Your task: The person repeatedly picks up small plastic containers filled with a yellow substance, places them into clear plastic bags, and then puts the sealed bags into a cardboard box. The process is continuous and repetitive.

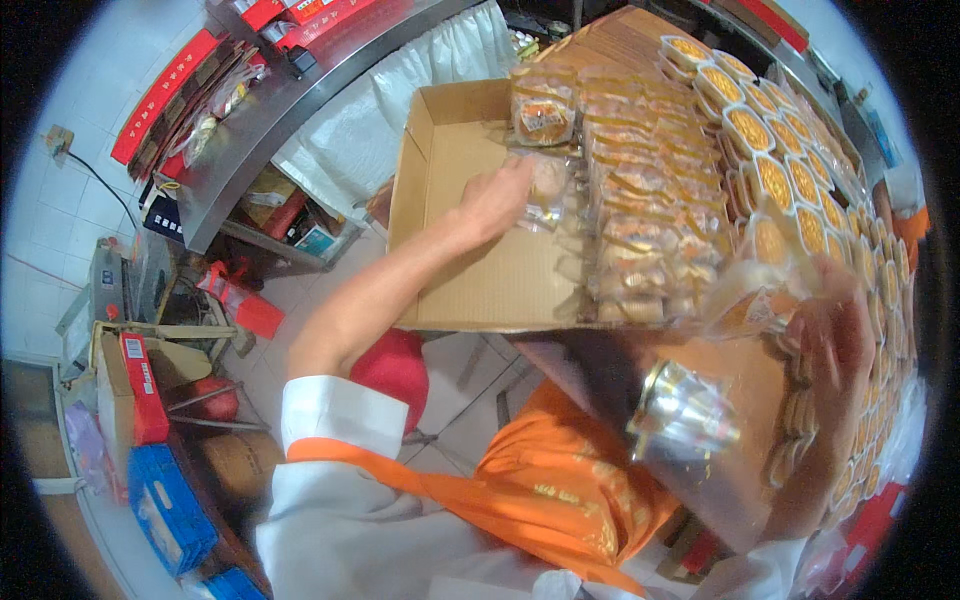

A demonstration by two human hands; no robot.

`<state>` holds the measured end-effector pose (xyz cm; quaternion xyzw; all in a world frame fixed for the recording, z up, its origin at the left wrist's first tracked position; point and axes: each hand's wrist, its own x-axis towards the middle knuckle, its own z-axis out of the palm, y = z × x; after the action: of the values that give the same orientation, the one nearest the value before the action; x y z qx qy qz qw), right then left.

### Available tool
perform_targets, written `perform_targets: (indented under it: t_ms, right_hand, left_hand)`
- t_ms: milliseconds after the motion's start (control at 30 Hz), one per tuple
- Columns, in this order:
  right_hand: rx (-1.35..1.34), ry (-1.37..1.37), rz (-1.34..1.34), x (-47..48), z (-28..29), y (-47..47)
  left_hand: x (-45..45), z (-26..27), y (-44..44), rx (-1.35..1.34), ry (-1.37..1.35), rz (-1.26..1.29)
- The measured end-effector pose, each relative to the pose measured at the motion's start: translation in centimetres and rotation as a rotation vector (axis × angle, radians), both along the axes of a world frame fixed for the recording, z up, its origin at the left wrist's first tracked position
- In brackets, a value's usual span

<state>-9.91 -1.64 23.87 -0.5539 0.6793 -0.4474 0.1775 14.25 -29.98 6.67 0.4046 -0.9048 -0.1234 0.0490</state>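
My left hand reaches into a shallow cardboard box, its fingers on a clear-wrapped pastry. Beside it, at the box's back, stands a wrapped pastry with an orange label. Rows of more wrapped pastries fill the box's right part. My right hand, blurred, is right of the box; its fingers are closed on a clear plastic wrapper with orange print. A stack of silvery foil packets lies on the wooden table near my apron.
Many golden pastries in white trays cover the table's right side. A metal counter with red boxes stands at the upper left. Below are a red stool, a blue crate and a cardboard carton.
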Motion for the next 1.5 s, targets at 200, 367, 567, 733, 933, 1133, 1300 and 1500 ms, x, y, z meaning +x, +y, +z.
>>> perform_targets:
  t_ms: [200,367,567,733,933,1133,1300,1500]
  right_hand:
    - [-0.054,-0.214,0.195,4.6,0.3,-9.2]
    - [-0.034,-0.035,0.392,8.5,-2.8,-16.9]
    - [-0.071,0.385,0.376,9.0,-9.8,-23.0]
    - [0.045,0.466,0.278,7.4,-12.3,-23.9]
    - [-0.034,0.398,0.263,8.3,-12.5,-25.0]
    - [-0.149,0.085,0.185,4.9,-6.5,-17.0]
    - [-0.008,-0.072,0.032,-0.4,-6.2,-3.4]
    - [0.182,0.008,-0.203,-3.7,-7.7,9.6]
  left_hand:
    - [-3.5,4.0,-8.3,0.434,0.408,0.115]
    - [-4.4,4.3,-12.2,0.634,0.470,0.281]
    - [-2.6,3.0,-11.8,0.872,1.015,0.342]
    - [0.6,0.7,-6.6,0.552,0.703,0.241]
    - [0.5,-2.9,-2.8,0.120,0.594,0.113]
    - [-0.9,-0.6,-3.4,0.421,0.571,0.198]
    - [-4.4,-1.8,-1.3,0.497,0.777,0.078]
    - [-0.3,-3.8,-6.1,0.344,0.724,0.117]
